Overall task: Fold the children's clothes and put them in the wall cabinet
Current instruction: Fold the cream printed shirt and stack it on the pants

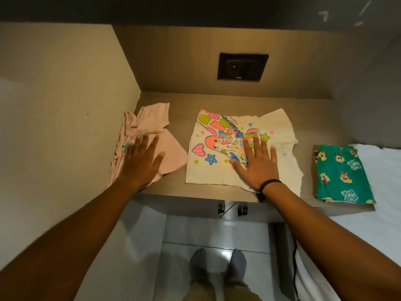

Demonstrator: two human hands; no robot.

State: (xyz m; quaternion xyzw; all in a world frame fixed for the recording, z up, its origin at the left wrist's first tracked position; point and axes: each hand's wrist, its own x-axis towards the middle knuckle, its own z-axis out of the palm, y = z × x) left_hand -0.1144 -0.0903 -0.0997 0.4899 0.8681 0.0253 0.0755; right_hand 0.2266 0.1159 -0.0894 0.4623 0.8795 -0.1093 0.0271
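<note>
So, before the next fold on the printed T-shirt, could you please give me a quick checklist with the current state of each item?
1. Printed T-shirt lies spread on the shelf: ok.
2. Right hand rests flat on it, fingers open: ok.
3. Left hand free for folding: not ok, it lies open over the pink garment.
4. Pink garment folded: not ok, crumpled against the left wall.
5. Green patterned garment folded and out of the way at the right: ok.
6. T-shirt's right hem flat: not ok, wavy edge.
7. Wall cabinet open and ready: cannot tell, not in view.

wooden shelf (217, 101) | pink garment (152, 127) | unicorn shirt (217, 148) | folded green garment (340, 172)
</note>
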